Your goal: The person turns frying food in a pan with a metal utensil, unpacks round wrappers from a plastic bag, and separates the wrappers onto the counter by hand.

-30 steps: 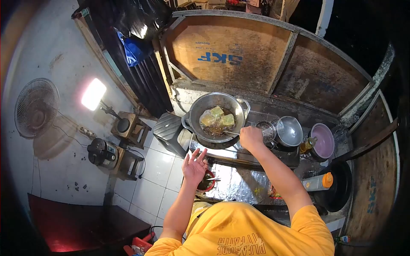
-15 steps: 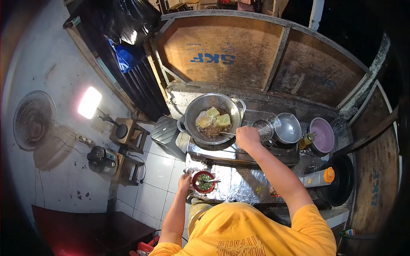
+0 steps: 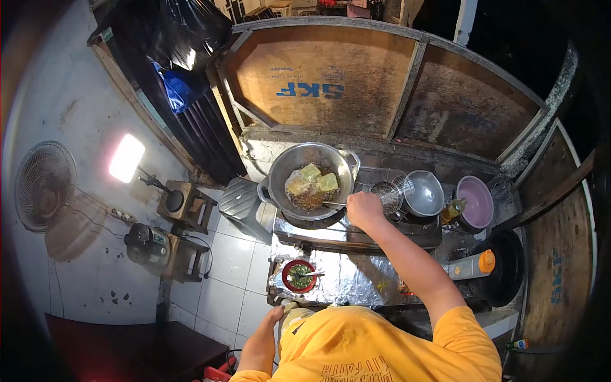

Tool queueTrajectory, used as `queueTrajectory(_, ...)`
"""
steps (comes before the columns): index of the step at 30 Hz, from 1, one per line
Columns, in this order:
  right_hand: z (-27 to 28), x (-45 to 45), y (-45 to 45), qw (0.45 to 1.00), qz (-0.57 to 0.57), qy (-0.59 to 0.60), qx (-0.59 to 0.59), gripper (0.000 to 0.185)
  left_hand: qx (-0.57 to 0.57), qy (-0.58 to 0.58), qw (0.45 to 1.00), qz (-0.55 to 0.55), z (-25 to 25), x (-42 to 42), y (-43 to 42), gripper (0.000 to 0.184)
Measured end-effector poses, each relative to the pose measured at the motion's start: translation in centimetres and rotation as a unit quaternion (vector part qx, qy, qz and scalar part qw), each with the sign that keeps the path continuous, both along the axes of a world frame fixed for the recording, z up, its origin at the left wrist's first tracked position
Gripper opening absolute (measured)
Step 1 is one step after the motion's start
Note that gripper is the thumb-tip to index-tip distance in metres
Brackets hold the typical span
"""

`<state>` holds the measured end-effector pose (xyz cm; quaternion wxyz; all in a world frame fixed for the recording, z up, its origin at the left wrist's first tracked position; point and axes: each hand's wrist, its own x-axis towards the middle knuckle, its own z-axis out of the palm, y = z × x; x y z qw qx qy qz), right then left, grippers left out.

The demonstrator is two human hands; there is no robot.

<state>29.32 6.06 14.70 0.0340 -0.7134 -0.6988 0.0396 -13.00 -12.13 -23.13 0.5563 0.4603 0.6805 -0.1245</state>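
My right hand [image 3: 365, 209] is closed around the thin handle of a metal cooking utensil [image 3: 333, 204]. Its far end dips into bubbling oil in a large two-handled wok [image 3: 278, 184], so its shape is hidden. Several yellow-green square pieces of food [image 3: 312, 172] float there, pale froth around them. My left hand [image 3: 275, 313] hangs low beside my body, apart from the counter's front edge; its fingers are too unclear to read. Nearest to it on the foil-covered counter stands a red bowl [image 3: 285, 281] of chopped greens in liquid, with a spoon [image 3: 313, 274] leaning in it.
Right of the wok are a wire strainer [image 3: 386, 196], a metal bowl [image 3: 425, 192], an oil bottle [image 3: 452, 210] and a pink basin [image 3: 484, 194]. An orange-capped container [image 3: 468, 266] lies by a black basin [image 3: 514, 280]. Wooden panels [image 3: 324, 57] stand behind.
My left hand has drawn back from beside the red bowl toward my body. My right hand keeps hold of the utensil in the wok. The view has shifted slightly.
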Motion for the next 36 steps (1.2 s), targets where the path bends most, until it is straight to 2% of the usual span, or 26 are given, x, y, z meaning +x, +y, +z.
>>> queueTrajectory(2,0.0,0.0,0.0,1.0,-0.002,-0.001,-0.009,0.017,-0.062,-0.023,0.998,0.016,3.1,0.1,1.7,0.062)
queueTrajectory(3,0.0,0.0,0.1,1.0,-0.001,-0.001,-0.009,0.017,-0.053,-0.04,0.997,0.04,4.4,0.3,2.2,0.057)
queueTrajectory(4,0.0,0.0,0.1,1.0,-0.005,0.005,-0.014,0.015,-0.052,-0.04,0.997,0.042,2.8,-0.3,2.2,0.057)
queueTrajectory(6,-0.1,0.0,0.2,1.0,-0.009,0.012,-0.018,0.015,0.092,-0.014,0.993,0.073,1.3,-0.9,2.7,0.048)
queueTrajectory(7,-0.1,0.0,0.2,1.0,-0.01,0.013,-0.02,0.015,0.172,-0.01,0.974,0.148,1.2,-0.5,2.2,0.037)
queueTrajectory(8,-0.1,0.1,0.3,1.0,-0.012,0.014,-0.022,0.015,0.174,-0.01,0.974,0.147,1.0,0.0,2.1,0.037)
queueTrajectory(10,0.1,0.1,0.3,1.0,-0.013,0.013,-0.022,0.015,0.197,0.004,0.937,0.289,-0.1,0.5,1.7,0.033)
queueTrajectory(11,0.2,0.0,0.3,1.0,-0.013,0.013,-0.024,0.015,0.216,0.03,0.928,0.302,-0.7,0.8,1.5,0.032)
queueTrajectory(14,0.4,0.0,0.4,0.999,-0.019,0.016,-0.03,0.015,0.247,0.064,0.907,0.336,3.4,2.9,1.1,0.035)
queueTrajectory(17,0.4,0.0,0.5,1.0,-0.012,0.007,-0.026,0.015,0.266,0.084,0.885,0.373,1.5,2.4,1.1,0.033)
queueTrajectory(21,0.4,0.1,0.4,1.0,-0.006,0.006,-0.024,0.015,0.281,0.076,0.882,0.37,3.5,2.8,1.0,0.032)
queueTrajectory(23,0.0,0.2,0.3,1.0,0.015,-0.017,-0.012,0.017,0.283,0.117,0.878,0.368,3.7,2.9,0.8,0.032)
queueTrajectory(32,-0.3,0.1,0.4,1.0,0.0,-0.008,-0.013,0.017,0.294,0.132,0.886,0.335,2.2,2.3,0.2,0.032)
queueTrajectory(36,0.2,0.1,0.3,1.0,-0.002,-0.001,-0.018,0.017,0.286,0.137,0.889,0.329,3.3,2.6,0.2,0.032)
